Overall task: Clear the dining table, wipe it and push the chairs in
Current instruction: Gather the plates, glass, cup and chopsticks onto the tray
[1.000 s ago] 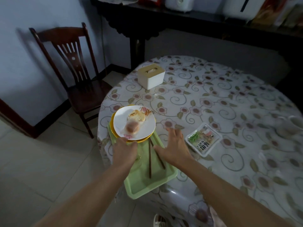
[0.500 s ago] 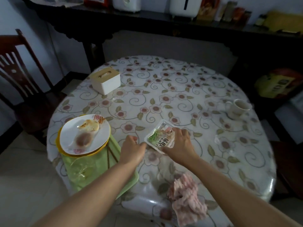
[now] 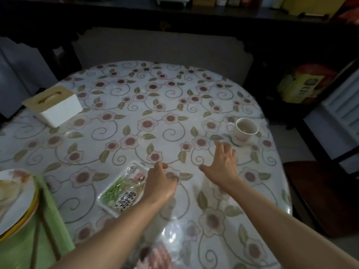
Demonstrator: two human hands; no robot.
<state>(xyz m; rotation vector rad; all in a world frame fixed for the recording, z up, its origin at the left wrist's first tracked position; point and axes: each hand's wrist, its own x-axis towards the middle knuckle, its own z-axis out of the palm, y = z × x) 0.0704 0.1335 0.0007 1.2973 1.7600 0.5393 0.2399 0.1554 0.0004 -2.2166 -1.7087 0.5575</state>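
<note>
Head view, and both bare hands are out over the round table with its floral plastic cloth [image 3: 147,105]. Right hand [image 3: 223,166] is spread wide, fingers fanned, holding nothing, near the one white ceramic cup [image 3: 245,131] by the right edge; what the cup holds I cannot tell. Left hand [image 3: 160,181] is loosely curled, thumb and fingers close together, right beside the clear plastic food packet with green contents and printed label [image 3: 122,191]; whether it grips the packet, cannot tell. One white tissue box with a tan lid [image 3: 53,105] sits far left. At the near left edge, one pale green plastic tray [image 3: 17,251] carries a white plate [image 3: 13,200] stacked on a yellow plate [image 3: 31,210], food on top but blurred, plus two brown chopsticks [image 3: 37,235]. Wide bare cloth lies across the middle and far side. One dark wooden chair seat [image 3: 320,195] stands just beside the right rim. A pink cloth [image 3: 155,257] bunches at the near edge.
</note>
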